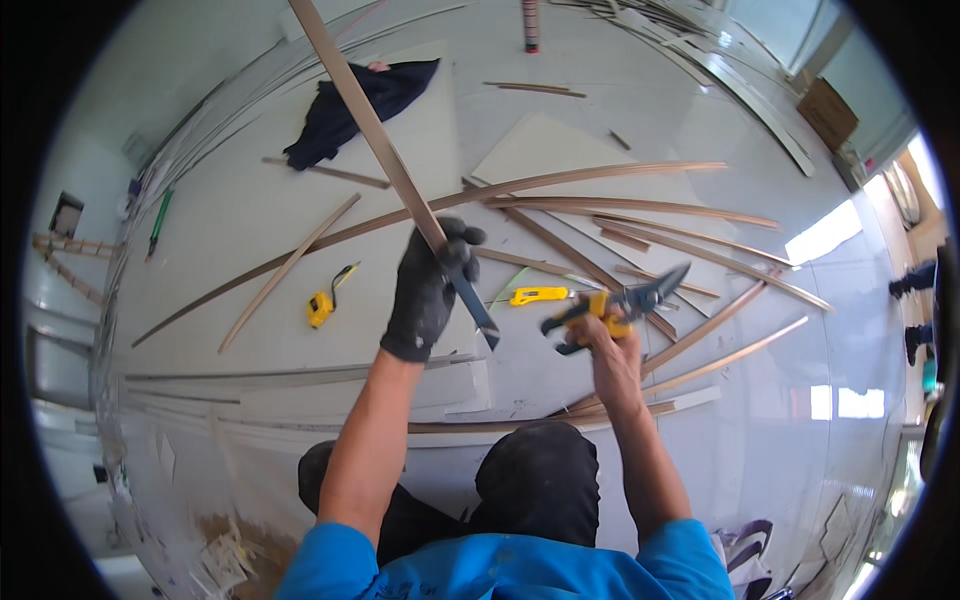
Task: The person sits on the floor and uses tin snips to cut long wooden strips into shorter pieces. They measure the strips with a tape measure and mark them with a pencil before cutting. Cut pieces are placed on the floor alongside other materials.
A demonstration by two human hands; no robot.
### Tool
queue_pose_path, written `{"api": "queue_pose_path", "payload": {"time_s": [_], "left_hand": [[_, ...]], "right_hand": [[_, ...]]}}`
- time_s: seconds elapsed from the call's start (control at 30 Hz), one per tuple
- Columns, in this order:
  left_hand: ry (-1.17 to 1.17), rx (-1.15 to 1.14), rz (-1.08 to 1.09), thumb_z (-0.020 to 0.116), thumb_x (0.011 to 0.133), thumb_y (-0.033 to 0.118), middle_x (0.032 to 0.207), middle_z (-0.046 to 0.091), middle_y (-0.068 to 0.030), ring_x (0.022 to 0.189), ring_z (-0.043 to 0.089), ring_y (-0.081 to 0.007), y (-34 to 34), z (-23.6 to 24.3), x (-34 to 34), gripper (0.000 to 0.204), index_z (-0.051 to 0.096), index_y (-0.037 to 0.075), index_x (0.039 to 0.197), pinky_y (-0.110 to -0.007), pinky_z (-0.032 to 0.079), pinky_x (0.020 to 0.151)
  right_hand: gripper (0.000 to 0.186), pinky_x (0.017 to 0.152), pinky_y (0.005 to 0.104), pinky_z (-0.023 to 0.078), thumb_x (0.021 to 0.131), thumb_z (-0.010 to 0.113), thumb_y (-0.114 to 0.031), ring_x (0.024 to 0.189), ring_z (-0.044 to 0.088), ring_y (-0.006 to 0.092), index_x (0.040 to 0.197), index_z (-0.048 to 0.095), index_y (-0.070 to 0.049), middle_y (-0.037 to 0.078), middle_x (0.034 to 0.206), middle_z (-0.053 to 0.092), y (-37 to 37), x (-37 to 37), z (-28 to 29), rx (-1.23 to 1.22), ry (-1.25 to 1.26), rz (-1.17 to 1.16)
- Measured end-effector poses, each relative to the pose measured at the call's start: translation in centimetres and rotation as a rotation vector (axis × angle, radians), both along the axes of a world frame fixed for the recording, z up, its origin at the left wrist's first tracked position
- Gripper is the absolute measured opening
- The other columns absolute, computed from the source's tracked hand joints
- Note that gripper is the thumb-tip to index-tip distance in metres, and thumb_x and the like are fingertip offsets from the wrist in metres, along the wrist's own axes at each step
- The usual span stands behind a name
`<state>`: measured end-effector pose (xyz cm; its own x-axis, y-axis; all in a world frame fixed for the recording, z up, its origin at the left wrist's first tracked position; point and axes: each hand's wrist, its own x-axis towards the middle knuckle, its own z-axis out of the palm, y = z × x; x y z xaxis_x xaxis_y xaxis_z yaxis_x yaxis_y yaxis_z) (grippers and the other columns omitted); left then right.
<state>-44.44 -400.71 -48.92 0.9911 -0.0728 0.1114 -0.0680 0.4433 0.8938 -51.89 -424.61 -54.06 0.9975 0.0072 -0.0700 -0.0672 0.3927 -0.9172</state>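
Observation:
My left hand (425, 285), in a dark grey work glove, is closed around a long wood-coloured trim strip (375, 125). The strip slants from the top of the view down past my fingers, where its lower end looks dark. My bare right hand (608, 345) grips a pair of yellow-and-black snips (640, 297), their blades apart and pointing up to the right, away from the strip. On the floor between my hands lies a yellow utility knife (540, 295). Left of my gloved hand sits a yellow tape measure (320, 308) with a short length of tape out.
Several brown trim strips (640, 205) lie crossed over pale boards (560, 145) in front of me. A dark cloth (385, 100) rests farther off, with a red-and-dark cylinder (531, 25) beyond. A green tool (160, 222) is at left, a cardboard box (828, 114) at far right.

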Motion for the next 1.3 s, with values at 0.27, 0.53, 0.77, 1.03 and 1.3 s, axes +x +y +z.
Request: {"api": "queue_pose_path", "payload": {"time_s": [0.27, 0.53, 0.77, 1.03, 1.3], "left_hand": [[0.116, 0.215, -0.092, 0.068, 0.089, 0.012, 0.086, 0.060, -0.0058, 0.068, 0.057, -0.0118, -2.9, 0.5, -3.9, 0.025, 0.055, 0.002, 0.107, -0.026, 0.049, 0.062], [0.147, 0.340, -0.103, 0.070, 0.086, 0.008, 0.076, 0.060, -0.0048, 0.059, 0.054, -0.0085, -2.2, 1.9, -5.3, 0.021, 0.055, 0.004, 0.098, -0.023, 0.046, 0.054], [0.065, 0.265, -0.069, 0.074, 0.085, 0.014, 0.076, 0.058, -0.0037, 0.059, 0.053, -0.0081, -0.3, 1.9, -5.2, 0.026, 0.053, 0.004, 0.097, -0.023, 0.046, 0.054], [-0.024, 0.081, 0.137, 0.065, 0.092, 0.014, 0.109, 0.066, -0.0138, 0.070, 0.054, -0.0097, -1.3, 0.5, -2.8, 0.020, 0.051, 0.006, 0.105, -0.025, 0.047, 0.064], [-0.280, -0.240, 0.411, 0.062, 0.097, 0.030, 0.098, 0.061, -0.0073, 0.089, 0.056, -0.0167, 1.8, 4.0, -0.2, 0.047, 0.045, 0.007, 0.135, -0.032, 0.046, 0.085]], "right_hand": [[0.036, 0.073, 0.0279, 0.050, 0.097, 0.063, -0.019, 0.075, 0.060, 0.0150, 0.126, 0.052, -0.001, 0.005, 0.084, 0.060, 4.8, 2.8, 4.4, 0.325, -0.266, -0.003], [0.043, 0.058, 0.0236, 0.037, 0.099, 0.060, -0.021, 0.061, 0.040, 0.0074, 0.133, 0.049, 0.002, -0.002, 0.071, 0.042, 2.2, 2.3, 7.9, 0.202, -0.137, 0.380], [0.064, 0.074, 0.0284, 0.050, 0.090, 0.053, -0.009, 0.081, 0.056, 0.0127, 0.150, 0.031, -0.003, 0.007, 0.098, 0.054, 1.1, 2.1, 9.2, -0.090, -0.086, 0.614], [0.072, 0.117, 0.0526, 0.026, 0.077, 0.053, -0.009, 0.143, 0.032, 0.0285, 0.147, 0.035, -0.001, 0.015, 0.151, 0.037, 4.5, 3.5, 7.6, 0.125, -0.414, 0.369], [0.070, 0.115, 0.0462, 0.028, 0.078, 0.053, -0.003, 0.138, 0.040, 0.0271, 0.146, 0.037, -0.003, 0.014, 0.142, 0.047, -1.9, -0.6, 2.3, 0.028, -0.128, 0.242]]}}
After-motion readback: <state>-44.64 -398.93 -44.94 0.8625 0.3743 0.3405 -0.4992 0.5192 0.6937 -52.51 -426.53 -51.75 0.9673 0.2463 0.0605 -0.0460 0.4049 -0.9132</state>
